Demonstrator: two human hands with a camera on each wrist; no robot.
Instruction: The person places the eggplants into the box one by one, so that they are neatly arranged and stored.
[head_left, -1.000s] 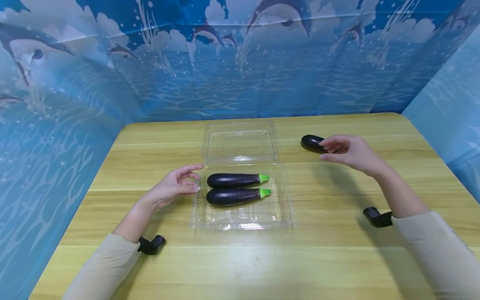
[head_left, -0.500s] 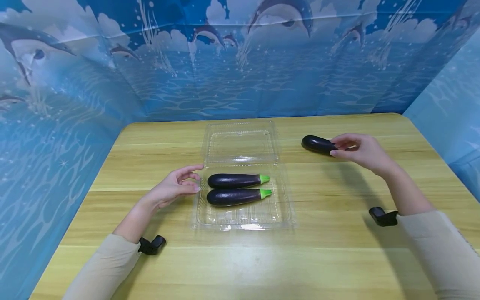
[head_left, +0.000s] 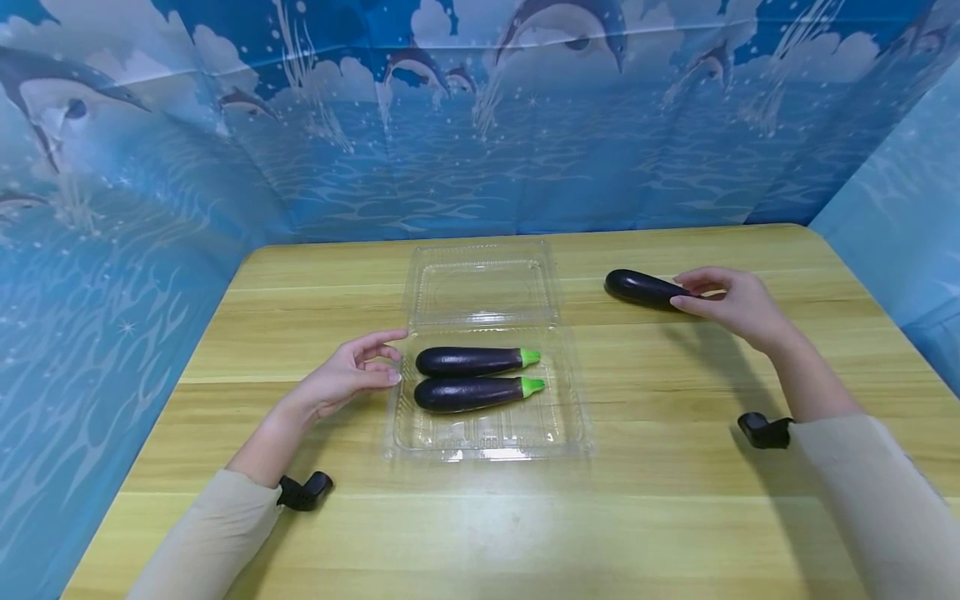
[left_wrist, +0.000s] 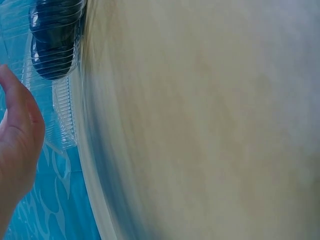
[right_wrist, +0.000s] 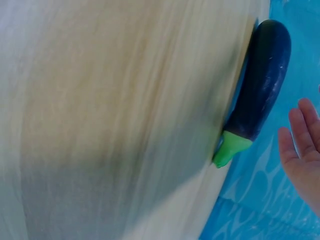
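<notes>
Two dark purple eggplants with green stems, the upper one and the lower one, lie side by side in a clear plastic clamshell box. My left hand is at the box's left edge, fingers loosely bent and holding nothing; whether a fingertip touches the rim I cannot tell. A third eggplant lies on the table at the back right. Over its stem end is my right hand, hiding the stem in the head view. The right wrist view shows a gap between the fingers and that eggplant.
The box's transparent lid lies folded back toward the far table edge. All of this rests on a wooden table. Blue dolphin-print cloth hangs behind and at both sides.
My right hand has shifted to the right along the loose eggplant, uncovering more of its body. The left hand and the boxed eggplants stay put.
</notes>
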